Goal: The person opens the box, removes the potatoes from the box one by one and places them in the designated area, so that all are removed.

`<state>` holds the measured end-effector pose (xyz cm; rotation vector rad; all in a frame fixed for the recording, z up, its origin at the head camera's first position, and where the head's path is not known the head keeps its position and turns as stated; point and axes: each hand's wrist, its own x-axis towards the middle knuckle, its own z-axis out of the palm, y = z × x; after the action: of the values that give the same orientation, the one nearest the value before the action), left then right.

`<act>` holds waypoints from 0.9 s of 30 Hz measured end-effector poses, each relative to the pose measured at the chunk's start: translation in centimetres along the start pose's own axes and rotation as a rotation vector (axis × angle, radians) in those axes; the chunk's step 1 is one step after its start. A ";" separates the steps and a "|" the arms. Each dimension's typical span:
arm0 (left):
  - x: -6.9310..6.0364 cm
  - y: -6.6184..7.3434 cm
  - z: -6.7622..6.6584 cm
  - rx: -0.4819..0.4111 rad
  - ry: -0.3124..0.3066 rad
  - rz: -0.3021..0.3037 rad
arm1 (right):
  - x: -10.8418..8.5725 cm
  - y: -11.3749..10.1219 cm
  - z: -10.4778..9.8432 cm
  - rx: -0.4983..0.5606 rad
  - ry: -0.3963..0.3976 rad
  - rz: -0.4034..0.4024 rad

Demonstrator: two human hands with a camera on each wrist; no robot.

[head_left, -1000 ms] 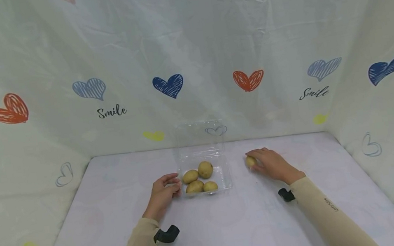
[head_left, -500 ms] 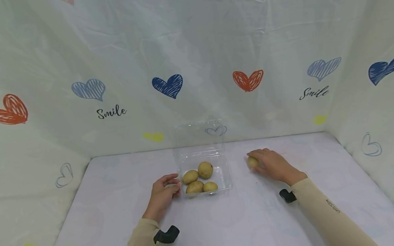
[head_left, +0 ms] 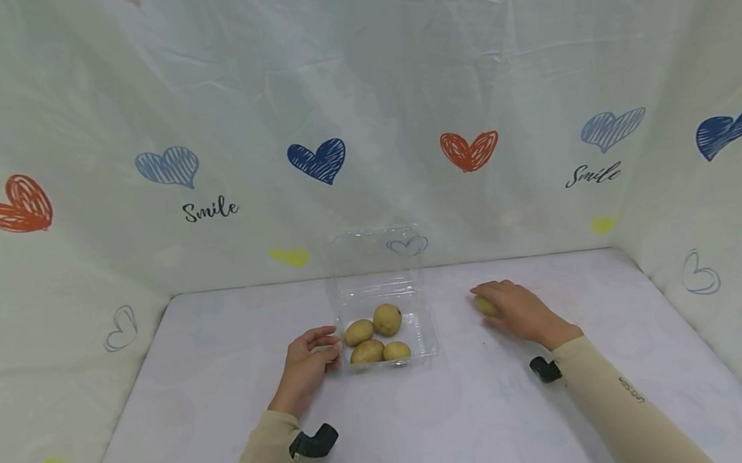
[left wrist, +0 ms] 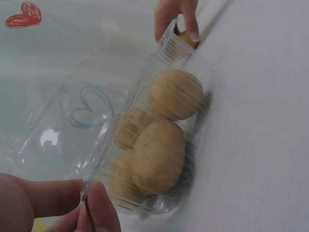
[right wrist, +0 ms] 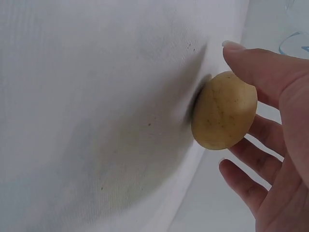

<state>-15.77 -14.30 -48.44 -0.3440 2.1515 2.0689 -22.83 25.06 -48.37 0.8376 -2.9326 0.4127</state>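
Observation:
A clear plastic clamshell container [head_left: 419, 327] sits on the table with its lid [head_left: 375, 262] raised at the back. Inside it lie several potatoes [head_left: 387, 320], some partly overlapped in the left wrist view. My left hand [head_left: 307, 365] is at the container's left side; its thumb and a finger pinch the rim [left wrist: 86, 186]. To the right of the container, my right hand [head_left: 522, 313] holds a single potato [right wrist: 224, 111] low at the tabletop. Thumb and fingers lie on either side of this potato, and whether it touches the cloth is hard to tell.
A white cloth [head_left: 432, 427] covers the table. Behind it and at both sides hang pale sheets [head_left: 380, 89] printed with hearts and "Smile". The raised lid stands close to the back sheet. Small dark specks [right wrist: 149, 124] dot the cloth near my right hand.
My right hand has moved slightly to the right with the potato, which now shows less in the head view. My left hand and the container have stayed put.

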 end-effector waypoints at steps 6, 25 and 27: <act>-0.1 0.2 0.0 0.004 -0.005 0.003 | -0.3 0.1 -0.2 -0.045 0.028 0.008; -0.1 0.2 0.1 0.019 0.009 0.001 | 0.5 -1.2 0.6 -0.213 0.137 0.104; -0.1 0.1 0.1 0.015 0.010 0.000 | 0.5 -1.5 0.8 -0.227 0.136 0.123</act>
<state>-15.70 -14.20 -48.27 -0.3541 2.1714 2.0541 -22.50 23.37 -48.75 0.5786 -2.8425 0.1331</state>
